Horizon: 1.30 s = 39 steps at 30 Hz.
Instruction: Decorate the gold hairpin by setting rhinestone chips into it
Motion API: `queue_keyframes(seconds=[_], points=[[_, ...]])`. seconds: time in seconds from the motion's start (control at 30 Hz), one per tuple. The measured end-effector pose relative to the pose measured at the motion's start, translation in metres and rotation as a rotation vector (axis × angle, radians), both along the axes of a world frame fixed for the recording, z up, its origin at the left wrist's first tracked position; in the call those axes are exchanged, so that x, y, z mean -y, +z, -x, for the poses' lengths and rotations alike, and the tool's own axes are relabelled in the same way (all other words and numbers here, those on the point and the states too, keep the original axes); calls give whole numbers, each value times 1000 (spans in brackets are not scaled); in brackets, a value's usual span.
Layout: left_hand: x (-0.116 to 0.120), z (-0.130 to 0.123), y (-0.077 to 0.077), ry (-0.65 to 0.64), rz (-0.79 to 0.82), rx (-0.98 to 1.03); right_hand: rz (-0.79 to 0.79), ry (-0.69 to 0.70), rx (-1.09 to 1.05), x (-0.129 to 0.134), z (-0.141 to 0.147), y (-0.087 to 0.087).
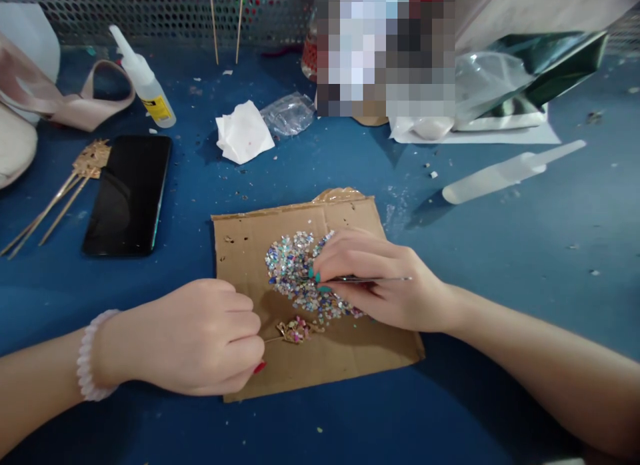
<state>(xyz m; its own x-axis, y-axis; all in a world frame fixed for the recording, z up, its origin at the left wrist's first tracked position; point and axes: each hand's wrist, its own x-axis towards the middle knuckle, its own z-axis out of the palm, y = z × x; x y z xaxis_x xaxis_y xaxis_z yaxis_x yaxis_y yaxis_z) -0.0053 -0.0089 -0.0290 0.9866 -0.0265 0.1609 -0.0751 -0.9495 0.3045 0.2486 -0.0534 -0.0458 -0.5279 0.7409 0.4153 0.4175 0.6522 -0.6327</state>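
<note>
My left hand is closed around the thin stem of a gold hairpin, and its ornament, set with pink and red stones, rests over the cardboard. In my right hand a pair of slim metal tweezers is pinched between thumb and fingers. The tips of the tweezers reach into a spread pile of small glittering rhinestones, mostly silver and blue. Whether they grip a stone cannot be made out. Beneath everything lies a piece of brown cardboard.
A black phone lies left, beside several gold hairpins. A yellow-labelled glue bottle stands behind it. Another white bottle lies at the right. Crumpled paper and plastic wrap sit at the back.
</note>
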Motion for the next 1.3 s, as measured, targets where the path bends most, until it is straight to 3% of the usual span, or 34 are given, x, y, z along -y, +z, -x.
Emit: queue_keyframes(seconds=[0.9,1.3], points=[[2,3,-7,-27,-50,-9,16,23,-2,2,0,0],[2,3,-7,-36,-62,7,-48,14,22,2,-1,0]])
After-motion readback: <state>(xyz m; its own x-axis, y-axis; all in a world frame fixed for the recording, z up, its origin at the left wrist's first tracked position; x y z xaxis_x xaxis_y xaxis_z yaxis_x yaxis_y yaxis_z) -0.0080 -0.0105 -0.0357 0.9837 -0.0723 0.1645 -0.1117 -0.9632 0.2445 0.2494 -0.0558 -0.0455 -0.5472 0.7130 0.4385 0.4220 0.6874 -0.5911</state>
